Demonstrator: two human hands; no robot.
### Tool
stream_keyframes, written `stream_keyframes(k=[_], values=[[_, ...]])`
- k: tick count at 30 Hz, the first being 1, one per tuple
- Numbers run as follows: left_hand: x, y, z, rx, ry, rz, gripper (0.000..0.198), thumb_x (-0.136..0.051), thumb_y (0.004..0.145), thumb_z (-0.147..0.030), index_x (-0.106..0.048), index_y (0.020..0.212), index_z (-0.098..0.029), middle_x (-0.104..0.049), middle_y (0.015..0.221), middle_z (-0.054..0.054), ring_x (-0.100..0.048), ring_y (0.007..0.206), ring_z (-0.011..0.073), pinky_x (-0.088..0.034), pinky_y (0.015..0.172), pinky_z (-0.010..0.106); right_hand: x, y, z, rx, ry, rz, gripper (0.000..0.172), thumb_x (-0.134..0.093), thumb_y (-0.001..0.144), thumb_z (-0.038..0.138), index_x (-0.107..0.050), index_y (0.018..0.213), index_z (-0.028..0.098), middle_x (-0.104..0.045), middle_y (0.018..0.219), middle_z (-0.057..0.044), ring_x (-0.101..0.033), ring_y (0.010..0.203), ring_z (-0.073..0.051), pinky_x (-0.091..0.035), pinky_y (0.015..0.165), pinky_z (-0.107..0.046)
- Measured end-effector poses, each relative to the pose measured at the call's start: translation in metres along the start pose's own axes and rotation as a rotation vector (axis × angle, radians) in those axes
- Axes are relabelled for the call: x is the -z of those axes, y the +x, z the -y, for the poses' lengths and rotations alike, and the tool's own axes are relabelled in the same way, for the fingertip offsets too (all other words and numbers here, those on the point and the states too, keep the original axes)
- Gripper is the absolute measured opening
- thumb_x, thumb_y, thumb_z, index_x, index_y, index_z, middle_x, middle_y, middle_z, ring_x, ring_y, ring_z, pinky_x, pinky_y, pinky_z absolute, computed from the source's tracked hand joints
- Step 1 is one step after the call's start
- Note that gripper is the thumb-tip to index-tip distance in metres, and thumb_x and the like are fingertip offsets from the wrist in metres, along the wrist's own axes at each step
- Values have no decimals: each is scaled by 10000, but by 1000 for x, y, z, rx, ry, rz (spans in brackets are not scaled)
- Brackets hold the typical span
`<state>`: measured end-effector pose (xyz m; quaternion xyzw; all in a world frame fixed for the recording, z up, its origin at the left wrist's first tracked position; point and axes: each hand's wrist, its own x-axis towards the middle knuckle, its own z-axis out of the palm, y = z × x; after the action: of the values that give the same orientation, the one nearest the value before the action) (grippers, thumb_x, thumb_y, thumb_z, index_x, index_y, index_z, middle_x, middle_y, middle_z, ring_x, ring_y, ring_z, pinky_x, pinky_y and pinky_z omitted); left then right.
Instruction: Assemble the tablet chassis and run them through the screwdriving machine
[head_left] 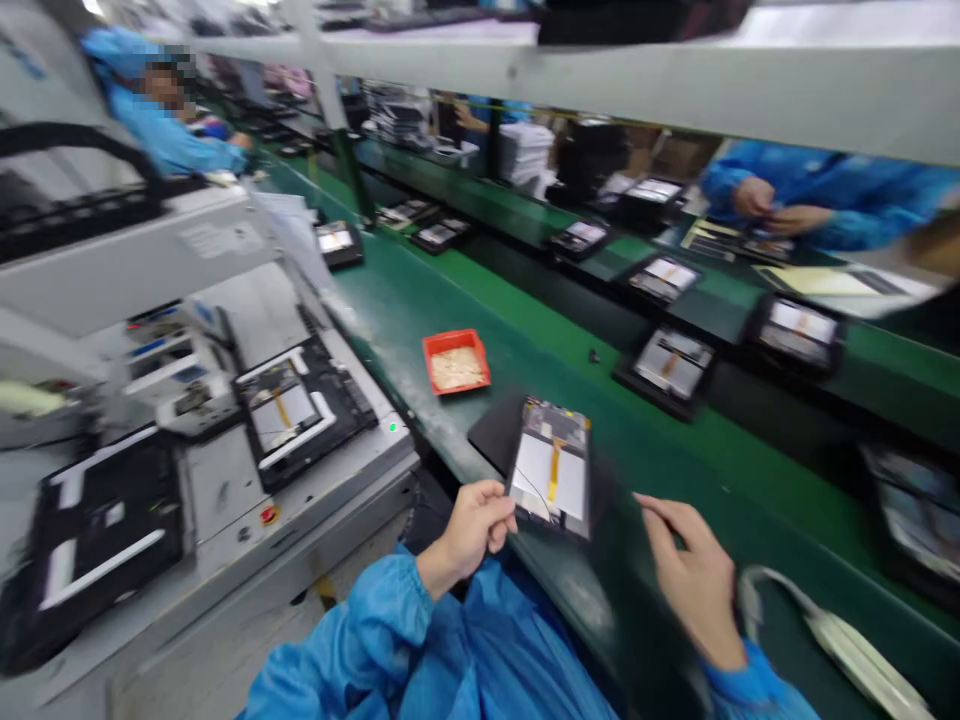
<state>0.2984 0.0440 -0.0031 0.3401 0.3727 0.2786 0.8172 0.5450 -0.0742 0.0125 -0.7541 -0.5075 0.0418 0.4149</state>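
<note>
Thumb and forefinger of the bare left hand [480,525] pinch the near left corner of an opened, flat, silvery device [534,465], seemingly steadying it over a flat black pad [491,435]; the bare right hand [691,575] hovers apart above the green bench [379,300], whether its fingertips meet I cannot tell; a red plastic tray [454,341] of pale pieces stands beyond, presumably for easy reach.

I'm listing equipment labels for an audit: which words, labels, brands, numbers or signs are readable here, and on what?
None can be read.
Printed label on the grey machine: too blurred to read.
Blue mark at the upper left: too blurred to tell if it is lettering.
Opened device beside the left hand: any print is too small to make out.
</note>
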Motion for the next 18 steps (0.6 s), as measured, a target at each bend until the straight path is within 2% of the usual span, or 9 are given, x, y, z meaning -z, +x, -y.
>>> stream_keyframes(k=[2, 3, 5, 8, 10, 12, 13, 15, 18], values=[[24, -24, -16, -17, -65, -42, 355, -769, 665, -424, -532, 709, -163, -602, 496, -9, -322, 285, 31, -180, 310, 176, -10, 26, 18, 23, 18, -29, 230, -542, 928, 380, -699, 987, 223, -685, 1007, -69, -641, 925, -238, -482, 838, -362], [40, -37, -23, -39, -85, -77, 370, -772, 660, -443, -536, 718, -164, -595, 482, -11, -307, 277, 30, -169, 307, 175, -23, 41, 30, 52, 34, -15, 228, -551, 920, 387, -701, 986, 230, -688, 1013, -65, -641, 930, -241, -481, 835, -360], [74, -67, -36, -117, -110, -186, 402, -771, 654, -490, -543, 722, -165, -577, 459, -16, -281, 269, 26, -161, 306, 173, -64, 72, 63, 158, 98, 78, 215, -560, 913, 380, -703, 992, 240, -689, 1025, -60, -641, 938, -241, -482, 826, -354], [126, -116, -48, -266, -130, -438, 431, -764, 666, -537, -534, 696, -174, -537, 430, -34, -249, 274, 18, -153, 312, 165, -161, 103, 141, 404, 258, 328, 201, -532, 929, 314, -692, 1022, 235, -689, 1033, -64, -642, 943, -229, -493, 832, -345], [155, -146, -51, -352, -158, -624, 441, -765, 678, -547, -519, 689, -181, -520, 434, -47, -237, 288, 10, -149, 323, 154, -236, 108, 207, 564, 326, 503, 230, -485, 937, 243, -678, 1059, 217, -685, 1033, -79, -637, 951, -226, -497, 854, -352], [179, -172, -51, -425, -197, -797, 448, -773, 680, -547, -507, 683, -186, -512, 448, -57, -235, 310, 5, -159, 338, 143, -310, 103, 275, 695, 250, 646, 291, -458, 911, 164, -666, 1112, 194, -671, 1083, -103, -615, 1014, -235, -484, 905, -368], [189, -182, -50, -455, -218, -872, 449, -778, 676, -545, -509, 685, -186, -512, 458, -58, -237, 320, 5, -169, 345, 139, -345, 99, 308, 729, 147, 693, 316, -480, 890, 147, -655, 1151, 187, -656, 1138, -116, -590, 1078, -246, -463, 949, -379], [206, -200, -47, -490, -262, -1001, 445, -790, 658, -544, -530, 702, -186, -527, 477, -52, -246, 333, 7, -189, 354, 137, -404, 90, 363, 753, 92, 715, 360, -543, 866, 162, -627, 1216, 156, -621, 1228, -154, -551, 1148, -277, -421, 1000, -410], [225, -215, -40, -500, -335, -1126, 452, -808, 619, -546, -566, 737, -183, -553, 497, -36, -253, 332, 11, -205, 356, 144, -466, 78, 416, 735, 38, 714, 473, -624, 829, 177, -559, 1292, 106, -539, 1352, -214, -461, 1264, -333, -312, 1080, -494]])
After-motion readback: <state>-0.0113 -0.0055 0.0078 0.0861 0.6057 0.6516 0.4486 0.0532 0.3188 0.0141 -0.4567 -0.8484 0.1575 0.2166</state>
